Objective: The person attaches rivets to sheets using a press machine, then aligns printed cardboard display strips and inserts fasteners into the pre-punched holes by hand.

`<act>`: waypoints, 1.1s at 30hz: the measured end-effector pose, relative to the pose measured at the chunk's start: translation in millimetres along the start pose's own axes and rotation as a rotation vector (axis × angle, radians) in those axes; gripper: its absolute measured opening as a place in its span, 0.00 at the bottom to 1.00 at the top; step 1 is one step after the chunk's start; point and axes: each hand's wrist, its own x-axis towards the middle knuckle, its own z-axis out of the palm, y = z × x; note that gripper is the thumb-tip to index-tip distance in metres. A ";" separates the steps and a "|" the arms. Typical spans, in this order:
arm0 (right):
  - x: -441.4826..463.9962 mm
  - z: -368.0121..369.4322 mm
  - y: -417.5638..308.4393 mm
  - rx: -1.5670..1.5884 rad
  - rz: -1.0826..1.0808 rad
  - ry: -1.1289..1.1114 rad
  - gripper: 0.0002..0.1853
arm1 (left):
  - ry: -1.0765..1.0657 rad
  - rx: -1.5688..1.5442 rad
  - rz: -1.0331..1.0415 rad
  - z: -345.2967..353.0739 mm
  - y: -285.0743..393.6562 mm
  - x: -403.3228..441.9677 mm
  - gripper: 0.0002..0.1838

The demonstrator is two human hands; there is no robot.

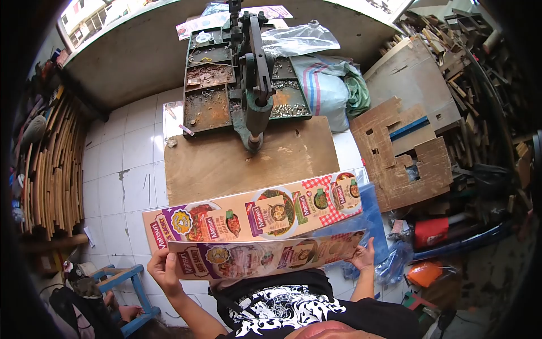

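Observation:
Between my two hands is a long printed food banner strip [265, 255], tilted up and held by its ends. My left hand [165, 270] grips its left end, with the thumb on the front face. At the right end, my right hand [363, 257] has its fingers around the edge. Behind it a similar printed banner strip [248, 217] with food pictures lies along the front of a brown wooden board [226, 166]. Over that board stands a dark green hand press [255, 121], its tip pointing down.
Metal trays of small fittings [209, 107] flank the press. A striped sack [324, 93] sits right of them. Stacked wooden slats [53, 169] line the left, cut boards [395, 158] the right. A blue stool frame [130, 282] is lower left, near another person's foot.

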 end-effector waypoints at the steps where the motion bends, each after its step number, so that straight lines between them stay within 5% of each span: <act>1: -1.8 15.0 -2.0 0.040 -0.069 0.008 0.59 | 0.000 -0.012 0.006 -0.6 -0.6 -0.1 0.09; 5: -8.9 53.6 -23.8 0.145 -0.290 0.002 0.54 | -0.001 -0.013 0.024 -5.7 5.2 -5.2 0.09; 7: -0.7 7.1 -24.7 0.166 -0.454 -0.058 0.51 | 0.045 -0.039 0.019 -0.4 16.4 -9.3 0.09; 8: 7.0 -41.8 -34.0 0.165 -0.404 -0.345 0.50 | 0.045 -0.042 0.025 -4.2 16.8 -11.1 0.09; 10: -9.9 26.0 -65.3 0.129 -0.575 -0.315 0.36 | 0.092 -0.092 0.045 -12.5 12.9 -10.7 0.09; 14: -5.9 96.8 -134.6 -0.127 -0.621 -0.385 0.32 | 0.121 -0.141 0.029 -22.0 13.7 4.8 0.10; 15: -18.2 174.1 -145.4 -0.242 -0.652 -0.131 0.31 | 0.091 -0.143 -0.011 -27.3 10.4 12.1 0.13; 17: -3.0 208.6 -167.5 -0.397 -0.721 -0.050 0.27 | 0.074 -0.089 -0.012 -19.0 20.3 30.9 0.15; 25: 71.8 266.8 -235.0 -0.680 -0.721 -0.036 0.26 | -0.067 0.309 -0.047 -12.0 30.0 116.1 0.28; 27: 80.0 268.1 -235.2 -0.845 -0.790 0.131 0.27 | 0.035 0.942 0.098 -3.5 36.5 123.7 0.29; 28: 83.3 270.6 -236.1 -1.003 -0.865 0.299 0.28 | 0.038 0.941 0.101 -8.9 32.6 123.3 0.29; 31: 72.0 247.5 -222.7 -1.109 -0.890 0.345 0.30 | 0.035 0.903 0.159 -39.3 1.0 110.8 0.32; 33: 70.6 219.3 -206.5 -1.195 -0.866 0.406 0.30 | 0.053 0.695 -0.036 -53.7 -18.4 93.3 0.33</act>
